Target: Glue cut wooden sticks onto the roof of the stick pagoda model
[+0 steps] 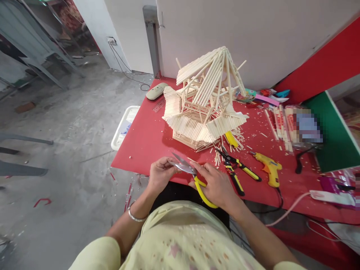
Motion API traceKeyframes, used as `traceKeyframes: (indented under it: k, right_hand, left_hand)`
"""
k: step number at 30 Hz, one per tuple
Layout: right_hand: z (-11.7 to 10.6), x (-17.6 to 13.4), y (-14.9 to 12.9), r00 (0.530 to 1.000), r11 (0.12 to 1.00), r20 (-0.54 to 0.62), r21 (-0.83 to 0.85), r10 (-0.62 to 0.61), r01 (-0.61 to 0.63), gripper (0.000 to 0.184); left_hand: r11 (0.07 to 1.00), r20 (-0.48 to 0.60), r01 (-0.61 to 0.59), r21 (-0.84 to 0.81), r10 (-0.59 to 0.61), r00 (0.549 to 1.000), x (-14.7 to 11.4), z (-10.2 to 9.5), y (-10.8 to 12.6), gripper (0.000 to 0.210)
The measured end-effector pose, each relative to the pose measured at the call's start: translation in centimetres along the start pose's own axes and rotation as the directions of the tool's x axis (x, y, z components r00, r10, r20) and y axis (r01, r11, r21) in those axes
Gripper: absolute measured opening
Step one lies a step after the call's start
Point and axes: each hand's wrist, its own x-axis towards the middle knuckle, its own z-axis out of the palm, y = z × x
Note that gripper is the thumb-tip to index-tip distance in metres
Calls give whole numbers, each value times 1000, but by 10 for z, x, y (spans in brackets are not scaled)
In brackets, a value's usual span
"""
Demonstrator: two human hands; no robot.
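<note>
A craft workshop, apparently: concrete floor (84,131); glue gun (271,168) and pliers (231,170) near the front edge of a red table (140,150).

I held yellow-handled scissors (188,168) in my right hand (215,185), blades parted.
The grey metal blades stood in a narrow V, their tips pointing across toward my left hand (162,171), whose fingers were right by the end of the nearer blade; whether they touched it I couldn't tell. The yellow handles slanted back toward my body, partly hidden by my right hand, by the near edge of the red table (140,150).
</note>
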Motion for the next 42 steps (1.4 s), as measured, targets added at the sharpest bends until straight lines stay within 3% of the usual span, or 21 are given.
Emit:
traceKeyframes:
  k: [8, 14, 20, 29, 33, 38, 42]
  right_hand:
    - [0, -2, 0, 997, 990, 80, 141, 12, -24, 62]
    - [-2, -2, 1, 991, 970, 130, 235, 26, -56, 60]
    - [1, -5, 2, 995, 936, 90, 345, 39, -68, 53]
    - [16, -7, 7, 996, 888, 43, 450, 81, -91, 43]
    - [15, -5, 11, 987, 896, -23, 424, 158, -134, 50]
    - [3, -5, 10, 998, 958, 2, 281, 61, -59, 57]
    - [0, -6, 6, 998, 964, 51, 261, 40, -52, 57]
  left_hand:
    - [999, -35, -30, 44, 31, 999, 0, 0, -5, 23]
    - [966, 11, -196, 171, 197, 980, 2, -4, -16, 13]
    - [905, -20, -260, 338, 283, 959, 3, -5, -19, 12]
    - [923, -97, -265, 278, 301, 949, 2, 4, -20, 26]
    - [937, -106, -257, 237, 288, 952, 3, 5, -18, 27]
    - [928, -98, -273, 252, 305, 947, 3, 2, -21, 24]
    - [901, -107, -300, 313, 348, 932, 2, -1, -24, 24]
